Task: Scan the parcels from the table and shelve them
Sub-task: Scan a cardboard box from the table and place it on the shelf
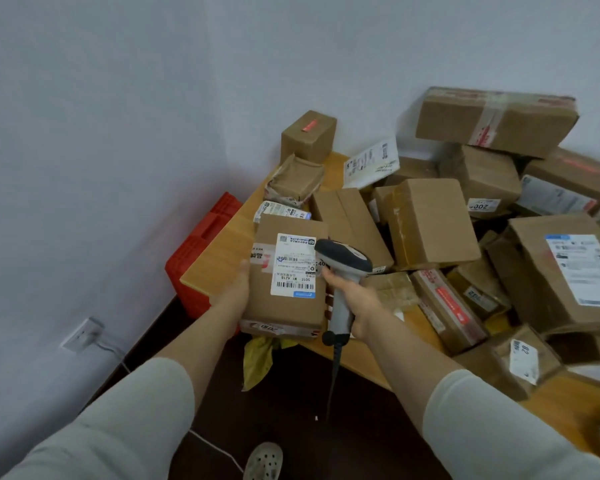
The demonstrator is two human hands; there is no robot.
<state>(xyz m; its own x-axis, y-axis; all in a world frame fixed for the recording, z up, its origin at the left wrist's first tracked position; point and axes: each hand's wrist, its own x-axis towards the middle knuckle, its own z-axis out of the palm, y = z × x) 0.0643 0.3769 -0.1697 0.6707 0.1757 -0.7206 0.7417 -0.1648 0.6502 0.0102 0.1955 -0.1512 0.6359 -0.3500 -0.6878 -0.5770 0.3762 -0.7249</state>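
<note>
Fingers [329, 276] of the right hand [359, 308] are curled round the grip of the barcode scanner [343, 257], index up by the trigger, so that's a firm hold. Left hand [237, 289] grips the held parcel [286, 306] from its left side. The thumb lies along the top edge and the other fingers are tucked underneath, so I can't say how they sit. The box is held up over the near corner of the table [219, 258] with its label [293, 265] facing up, and the scanner head is right at the label's right edge.

Looks to me like we're mid-scan on this one. Next bit probably needs the scanner nose aimed square at the barcode, then the box has to go to a shelf, and no shelf is in view.

Further back, the pile of parcels [430, 223] covers most of the tabletop and stacks up against the wall, so plenty to go. Red crate [201, 244] sits beside the table's left end.
</note>
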